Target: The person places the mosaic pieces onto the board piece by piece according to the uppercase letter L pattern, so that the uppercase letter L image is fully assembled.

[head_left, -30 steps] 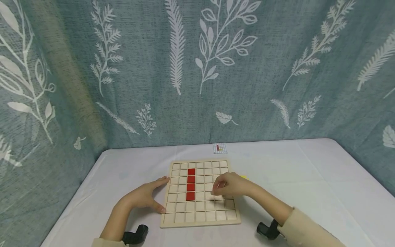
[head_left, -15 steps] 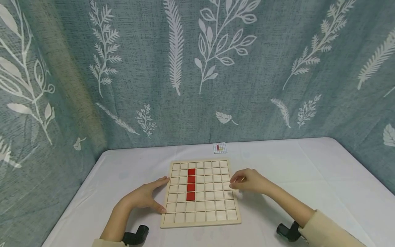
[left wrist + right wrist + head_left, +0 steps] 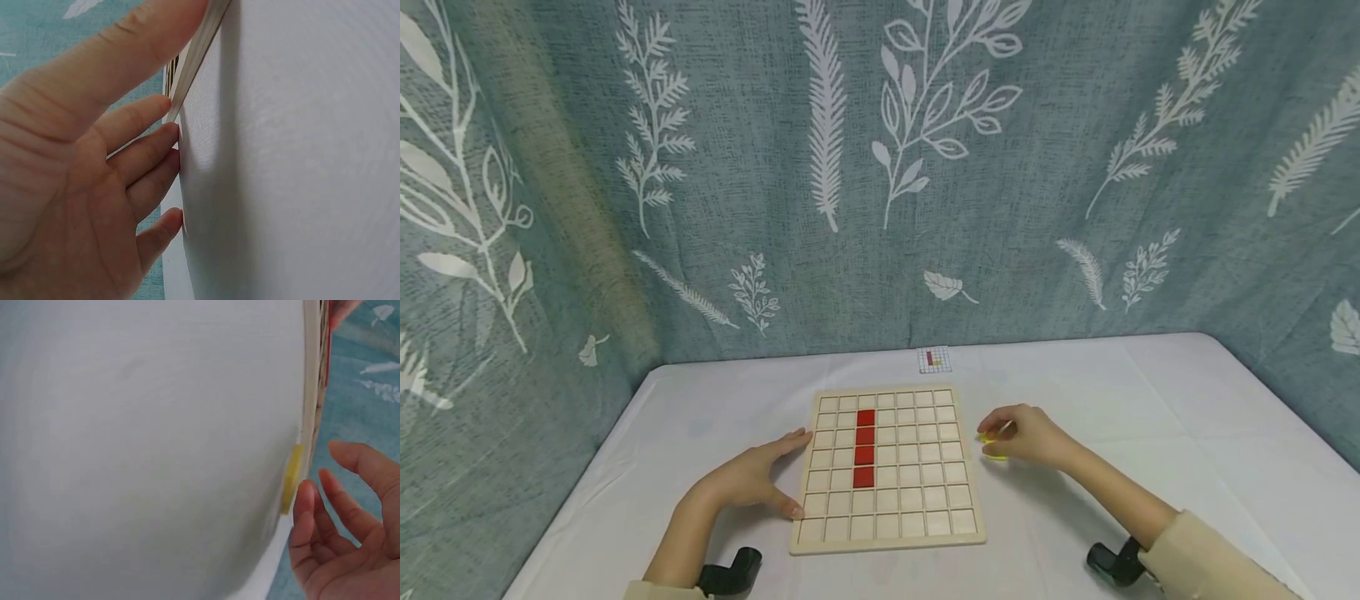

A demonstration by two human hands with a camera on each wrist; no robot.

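Observation:
A pale wooden grid board [image 3: 912, 500] lies on the table, with several red square tiles [image 3: 864, 455] in a column left of its middle. My left hand [image 3: 748, 477] rests along the board's left edge, thumb and fingers spread; in the left wrist view its fingertips meet the board's side. Just right of the board, my right hand [image 3: 1026, 435] reaches down over a yellow piece [image 3: 996, 457], partly hidden by the fingers. The right wrist view shows the right thumb [image 3: 350, 455] apart from the fingers, whose tips are right at the yellow piece [image 3: 291, 479].
A small card [image 3: 935, 360] printed with a grid and a red and yellow pattern lies behind the board. White cloth [image 3: 1135, 417] covers the table, and a leaf-patterned curtain [image 3: 880, 308] hangs at its back. Black wrist devices [image 3: 730, 572] are on both forearms.
My right hand has moved from over the board's right part, past its right edge, to the yellow piece. The left hand, the board and the red tiles stay where they were.

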